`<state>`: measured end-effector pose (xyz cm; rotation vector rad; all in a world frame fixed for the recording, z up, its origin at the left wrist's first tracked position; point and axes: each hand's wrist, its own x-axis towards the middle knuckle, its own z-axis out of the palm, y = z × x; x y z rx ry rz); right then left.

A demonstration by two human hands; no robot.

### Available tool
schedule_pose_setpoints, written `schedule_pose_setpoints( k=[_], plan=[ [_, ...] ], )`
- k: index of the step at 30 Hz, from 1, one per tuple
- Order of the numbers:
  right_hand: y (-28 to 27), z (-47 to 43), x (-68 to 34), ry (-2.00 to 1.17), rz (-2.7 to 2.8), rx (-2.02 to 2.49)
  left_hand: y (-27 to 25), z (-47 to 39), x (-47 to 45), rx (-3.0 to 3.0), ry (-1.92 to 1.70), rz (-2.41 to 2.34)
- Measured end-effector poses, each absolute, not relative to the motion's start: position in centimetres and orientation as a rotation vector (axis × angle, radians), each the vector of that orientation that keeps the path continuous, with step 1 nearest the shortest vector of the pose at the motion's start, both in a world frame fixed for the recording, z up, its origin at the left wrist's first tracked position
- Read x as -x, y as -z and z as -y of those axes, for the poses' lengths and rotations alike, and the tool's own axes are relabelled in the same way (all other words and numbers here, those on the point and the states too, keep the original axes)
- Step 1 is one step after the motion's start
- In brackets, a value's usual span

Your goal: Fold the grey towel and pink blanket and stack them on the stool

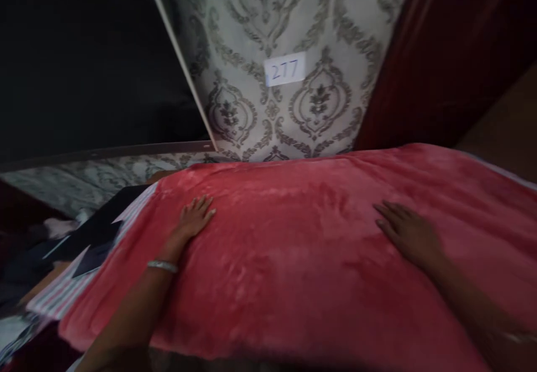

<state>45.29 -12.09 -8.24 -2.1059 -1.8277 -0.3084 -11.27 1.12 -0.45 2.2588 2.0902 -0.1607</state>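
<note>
A red, plush blanket [268, 260] lies spread out in front of me, with shallow creases and brushed marks across its pile. My left hand [196, 217] rests flat on its left part, fingers slightly apart; a silvery bracelet circles that wrist. On the right part of the blanket, my right hand [409, 232] lies palm down with its fingers stretched out. Neither hand grips anything. Beneath the blanket's left edge a striped cloth [59, 299] shows.
Behind the blanket stands a patterned wall with a paper label [285, 69] reading 277. A large dark screen [92, 59] is at upper left, a dark red panel [444, 53] at right. Dark flat items [104, 221] and crumpled cloth [61, 228] lie at left.
</note>
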Motion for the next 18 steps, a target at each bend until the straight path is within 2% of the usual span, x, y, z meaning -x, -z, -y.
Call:
schedule_pose_setpoints(
  k=[5,13,18],
  plan=[
    [6.2,12.2,-44.2,0.184,1.863,2.170,-0.1,-1.7,6.3,-2.197,0.088,-2.257],
    [4.6,12.7,-43.5,0.078,1.824,2.154,0.9,1.2,-8.8,-2.558,-0.017,-1.812],
    [4.1,11.8,-44.6,-0.163,1.710,1.991,2.3,1.7,-11.3,-2.675,-0.048,-1.824]
  ],
)
